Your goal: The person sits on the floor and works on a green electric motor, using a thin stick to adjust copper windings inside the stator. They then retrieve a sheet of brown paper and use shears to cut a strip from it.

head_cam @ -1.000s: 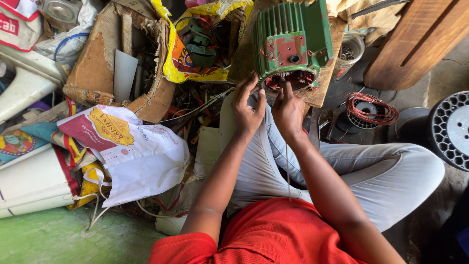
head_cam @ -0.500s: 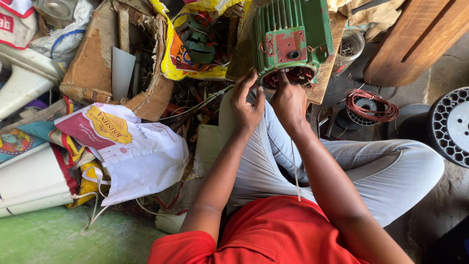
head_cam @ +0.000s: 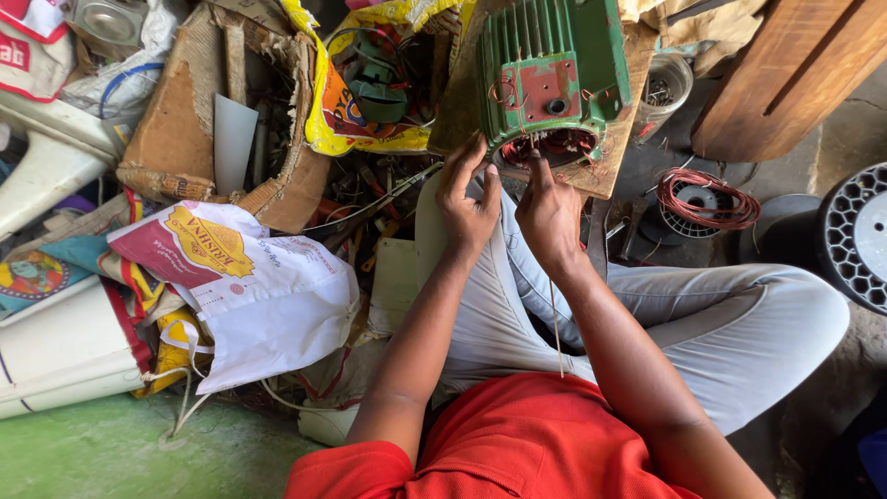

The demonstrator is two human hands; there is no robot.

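A green finned electric motor housing [head_cam: 552, 69] stands on a wooden board [head_cam: 605, 171], its open end facing me with reddish copper windings [head_cam: 545, 148] showing inside. My left hand [head_cam: 467, 203] is raised at the opening, fingers pinched near the windings. Beside it my right hand [head_cam: 547, 211] pinches a thin pale cord [head_cam: 555, 323], which hangs down along my forearm toward my red shirt. Both hands almost touch each other just below the motor's mouth.
A torn cardboard box [head_cam: 185, 139] of scrap and a yellow bag [head_cam: 365, 120] of green parts lie at left. A white and red sack [head_cam: 249, 286] lies on the green floor. A coil of red wire [head_cam: 707, 196], a white spool [head_cam: 855, 236] and a wooden plank [head_cam: 785, 74] are at right.
Both hands have stayed at the motor's opening, shifting their fingers slightly on the cord. My head has tipped a little, so the motor sits higher in view.
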